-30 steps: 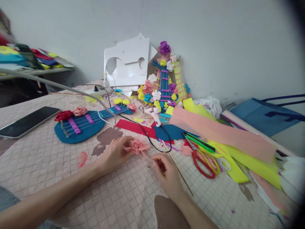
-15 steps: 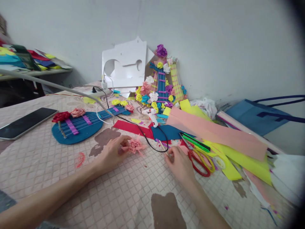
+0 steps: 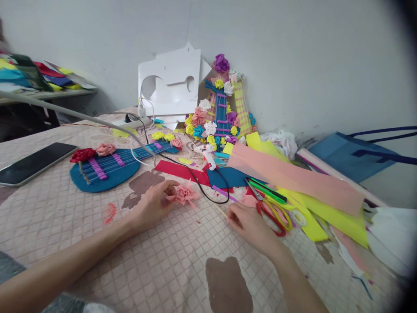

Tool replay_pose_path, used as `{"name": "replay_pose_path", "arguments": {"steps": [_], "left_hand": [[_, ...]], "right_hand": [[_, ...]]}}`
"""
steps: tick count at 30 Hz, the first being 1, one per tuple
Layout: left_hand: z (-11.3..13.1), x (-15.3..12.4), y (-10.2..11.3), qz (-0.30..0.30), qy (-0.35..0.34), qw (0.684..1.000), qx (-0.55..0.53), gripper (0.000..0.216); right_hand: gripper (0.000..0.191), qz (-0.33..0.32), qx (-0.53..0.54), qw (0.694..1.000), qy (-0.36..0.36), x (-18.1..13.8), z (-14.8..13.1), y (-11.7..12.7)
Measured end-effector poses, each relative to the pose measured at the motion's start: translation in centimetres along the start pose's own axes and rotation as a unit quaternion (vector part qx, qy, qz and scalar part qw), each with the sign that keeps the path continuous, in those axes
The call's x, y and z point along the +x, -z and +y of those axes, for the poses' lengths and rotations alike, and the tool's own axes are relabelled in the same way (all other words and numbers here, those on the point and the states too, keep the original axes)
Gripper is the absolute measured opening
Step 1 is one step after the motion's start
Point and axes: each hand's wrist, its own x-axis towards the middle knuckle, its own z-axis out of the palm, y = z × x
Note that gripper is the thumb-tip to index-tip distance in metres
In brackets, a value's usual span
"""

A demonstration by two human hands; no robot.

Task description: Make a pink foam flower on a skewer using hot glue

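My left hand rests on the quilted cloth with its fingers pinched on a pink foam flower. My right hand lies to the right of it, fingers curled over a thin wooden stick that pokes out toward the flower. Red-handled scissors lie right beside my right hand. A black cable loops between the two hands.
A blue foam guitar with flowers lies at the left, a phone beyond it. A white glue gun, foam sheets and decorated foam guitars against the wall fill the back and right.
My right hand moved right from near the flower to the scissors and now covers the stick. The left hand kept hold of the pink flower.
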Motion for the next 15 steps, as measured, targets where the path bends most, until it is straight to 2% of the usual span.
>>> {"name": "replay_pose_path", "arguments": {"steps": [4, 9, 15], "left_hand": [[-0.2, -0.1, -0.1, -0.001, -0.002, 1.0, 0.006, 0.032], [0.0, -0.2, -0.2, -0.019, 0.004, 1.0, -0.018, 0.034], [0.4, -0.3, -0.3, -0.034, 0.009, 0.999, -0.04, 0.031]], "right_hand": [[0.01, -0.024, 0.073, 0.997, 0.0, -0.2, -0.2, 0.8], [0.011, 0.065, 0.126, 0.99, -0.025, 0.6, -0.4, -0.6], [0.007, 0.138, 0.144, 0.979, -0.035, 1.2, -2.3, -3.2]]}}
